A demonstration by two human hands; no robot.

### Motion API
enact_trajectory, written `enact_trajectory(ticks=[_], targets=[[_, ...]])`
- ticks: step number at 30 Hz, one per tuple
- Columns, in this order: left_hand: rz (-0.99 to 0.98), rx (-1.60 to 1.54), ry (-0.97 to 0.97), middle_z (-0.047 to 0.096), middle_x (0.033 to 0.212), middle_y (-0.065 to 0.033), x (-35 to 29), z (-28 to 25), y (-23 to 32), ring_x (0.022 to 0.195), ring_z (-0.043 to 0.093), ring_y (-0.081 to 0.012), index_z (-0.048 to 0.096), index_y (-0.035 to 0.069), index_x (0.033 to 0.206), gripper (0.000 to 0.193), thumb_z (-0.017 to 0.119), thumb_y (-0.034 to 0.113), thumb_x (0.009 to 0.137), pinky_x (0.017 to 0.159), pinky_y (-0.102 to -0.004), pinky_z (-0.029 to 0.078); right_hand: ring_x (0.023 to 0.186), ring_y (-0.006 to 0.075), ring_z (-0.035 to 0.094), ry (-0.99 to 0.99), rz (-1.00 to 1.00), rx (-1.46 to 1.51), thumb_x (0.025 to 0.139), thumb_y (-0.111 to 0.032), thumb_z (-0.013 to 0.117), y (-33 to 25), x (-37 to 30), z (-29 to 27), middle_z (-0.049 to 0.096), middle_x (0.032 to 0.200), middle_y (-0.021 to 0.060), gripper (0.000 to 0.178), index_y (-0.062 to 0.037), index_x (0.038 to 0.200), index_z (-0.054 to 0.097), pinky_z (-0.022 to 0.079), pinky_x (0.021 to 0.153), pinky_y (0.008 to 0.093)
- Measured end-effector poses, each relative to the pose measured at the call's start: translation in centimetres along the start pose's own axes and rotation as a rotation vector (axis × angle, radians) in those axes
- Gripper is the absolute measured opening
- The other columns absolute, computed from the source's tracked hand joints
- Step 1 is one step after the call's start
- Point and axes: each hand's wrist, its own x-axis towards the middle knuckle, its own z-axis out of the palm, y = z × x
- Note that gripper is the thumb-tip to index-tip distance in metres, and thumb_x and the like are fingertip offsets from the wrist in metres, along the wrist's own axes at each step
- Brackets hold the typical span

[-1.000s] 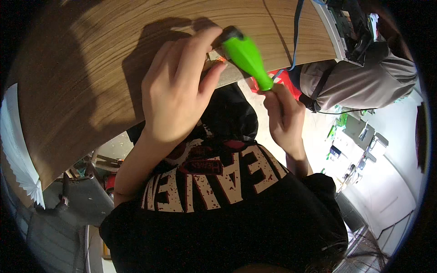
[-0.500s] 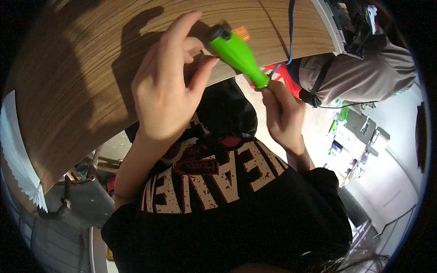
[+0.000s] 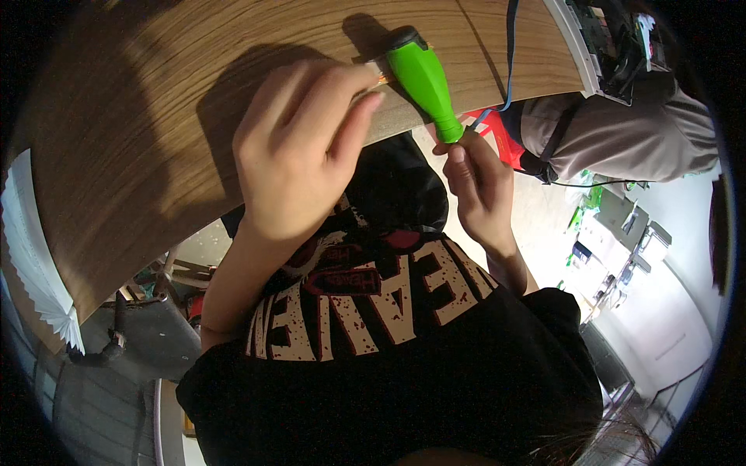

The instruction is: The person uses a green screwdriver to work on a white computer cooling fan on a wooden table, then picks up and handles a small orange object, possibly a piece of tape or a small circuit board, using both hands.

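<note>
My right hand [image 3: 483, 180], closed with thumb and fingers, grips the narrow lower end of a bright green screwdriver [image 3: 423, 81]. Its fat handle, with a black end cap, points up and away over the desk edge; any shaft is hidden in my hand. To the left, my left hand [image 3: 299, 147] is above the desk [image 3: 167, 116] with its fingers curled and its thumb close to the index fingertip. A small orange bit [image 3: 382, 78] shows right at those fingertips, beside the handle. Whether the fingers pinch it is hard to make out.
Pleated white paper [image 3: 35, 241] is at the desk's left end. A blue cord [image 3: 510, 58] hangs over the edge on the right. Farther right are a grey fabric bag or garment [image 3: 614, 128], a red item [image 3: 505, 147] and a dark crate [image 3: 602, 46]. A grey chair [image 3: 148, 342] stands lower left.
The left hand's raised, spread fingers have curled in toward the thumb. The green screwdriver has tipped more upright and shifted slightly right in the picture, still in the right hand.
</note>
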Motion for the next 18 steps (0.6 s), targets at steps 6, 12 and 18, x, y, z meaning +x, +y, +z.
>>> enact_trajectory(ticks=[6, 12, 18], targets=[[0.112, 0.043, 0.017, 0.061, 0.085, -0.0052, 0.1, 0.8, -0.7, 0.073, 0.061, -0.0224, 0.066, 0.006, 0.084, 0.014, 0.072, -0.001, 0.073, 0.064, -0.0324, 0.051, 0.051, 0.0048, 0.033, -0.335, 0.287, 0.673, 0.105, -0.03, 0.04, -0.1, 0.5, -1.3, 0.04, 0.063, -0.0047, 0.031, -0.0036, 0.099, 0.055, 0.024, 0.047, 0.0211], [0.111, 0.08, 0.005, 0.058, 0.083, -0.0033, 0.4, 1.0, -0.5, 0.072, 0.059, -0.0207, 0.067, 0.007, 0.084, 0.016, 0.073, -0.001, 0.071, 0.063, -0.031, 0.05, 0.048, 0.0053, 0.032, -0.52, 0.399, 1.095, 0.105, -0.03, 0.039, 0.7, 1.1, -2.8, 0.04, 0.063, -0.003, 0.033, -0.0018, 0.098, 0.054, 0.023, 0.044, 0.0215], [0.117, 0.081, 0.01, 0.057, 0.082, -0.0021, 0.2, 0.9, -0.6, 0.071, 0.057, -0.0195, 0.069, 0.008, 0.085, 0.019, 0.075, 0.001, 0.069, 0.061, -0.0302, 0.048, 0.05, 0.0047, 0.033, 0.005, -0.039, 0.473, 0.105, -0.026, 0.037, -1.7, -0.7, -1.8, 0.041, 0.064, -0.003, 0.031, -0.0021, 0.096, 0.054, 0.024, 0.047, 0.0216]])
